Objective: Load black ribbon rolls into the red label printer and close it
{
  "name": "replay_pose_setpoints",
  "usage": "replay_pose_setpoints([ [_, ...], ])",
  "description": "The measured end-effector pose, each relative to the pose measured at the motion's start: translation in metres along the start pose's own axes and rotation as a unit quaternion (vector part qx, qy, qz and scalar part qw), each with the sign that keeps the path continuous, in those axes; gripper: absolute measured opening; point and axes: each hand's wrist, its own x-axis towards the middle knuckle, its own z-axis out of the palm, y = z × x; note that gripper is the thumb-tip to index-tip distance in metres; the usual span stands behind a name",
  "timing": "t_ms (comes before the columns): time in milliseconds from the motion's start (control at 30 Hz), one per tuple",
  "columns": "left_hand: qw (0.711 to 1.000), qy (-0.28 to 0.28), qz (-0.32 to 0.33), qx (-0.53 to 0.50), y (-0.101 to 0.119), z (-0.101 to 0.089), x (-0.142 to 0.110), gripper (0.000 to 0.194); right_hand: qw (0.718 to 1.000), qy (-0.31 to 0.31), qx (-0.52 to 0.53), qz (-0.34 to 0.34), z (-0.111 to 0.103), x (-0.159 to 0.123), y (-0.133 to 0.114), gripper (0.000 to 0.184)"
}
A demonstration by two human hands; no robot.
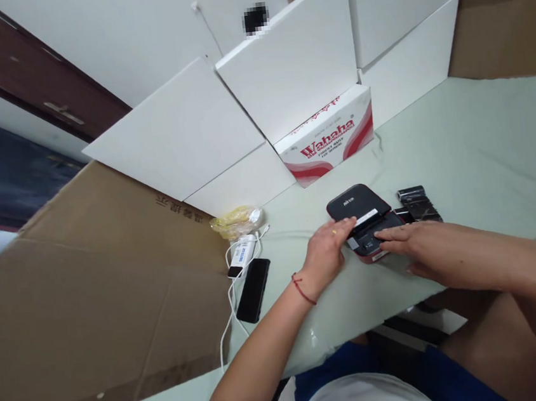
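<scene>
A small black-and-red machine (363,198) lies on the pale green table with its black lid tipped back. Its kind is not plain, though it resembles a label printer. From the left, my left hand (324,252) grips its side, with fingertips by a white strip (366,218) near the hinge. My right hand (423,245) reaches in from the right, fingers stretched out flat, their tips touching the machine's opened body. Its thumb is partly hidden underneath. Just behind the right hand lie a black roll (411,194) and a shiny dark piece (427,210), partly covered.
Left of my hands lie a black phone (253,290), a white box-shaped item (243,253), a white cable (232,287) and a yellowish plastic bag (236,221). A Wahaha carton (326,140) and white panels (291,57) stand behind. A cardboard sheet (113,274) borders the left.
</scene>
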Motion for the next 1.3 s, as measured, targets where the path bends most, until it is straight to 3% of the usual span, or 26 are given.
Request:
replay_pose_setpoints([
  [200,0.998,-0.004,-0.058,0.033,0.009,0.02,-0.009,0.082,0.999,0.041,0.02,0.019,0.04,-0.018,0.009,0.065],
  [333,0.998,0.01,-0.066,0.004,0.006,0.02,-0.004,0.079,0.998,0.055,0.017,0.026,0.05,-0.026,0.008,0.07],
  [500,0.989,0.084,-0.024,-0.119,-0.002,0.016,-0.014,0.079,0.997,0.06,0.005,0.038,0.049,-0.03,0.0,0.067],
  [600,0.984,0.123,-0.012,-0.128,-0.002,0.016,-0.029,0.069,0.996,0.076,0.016,0.041,0.049,-0.03,-0.007,0.068],
  [767,0.996,0.065,-0.025,-0.056,0.002,0.019,-0.042,0.067,0.995,0.09,0.015,0.049,0.052,-0.03,-0.013,0.07],
  [1033,0.992,0.017,-0.125,-0.016,0.007,0.022,-0.04,0.081,0.994,0.1,0.011,0.05,0.055,-0.029,-0.014,0.067],
  [1167,0.99,0.05,-0.11,-0.075,0.004,0.026,-0.043,0.082,0.994,0.085,-0.022,0.059,0.048,-0.027,-0.012,0.063],
  [1300,0.98,0.111,-0.061,-0.152,0.005,0.031,-0.052,0.083,0.997,0.061,-0.009,0.05,0.021,-0.014,-0.009,0.049],
])
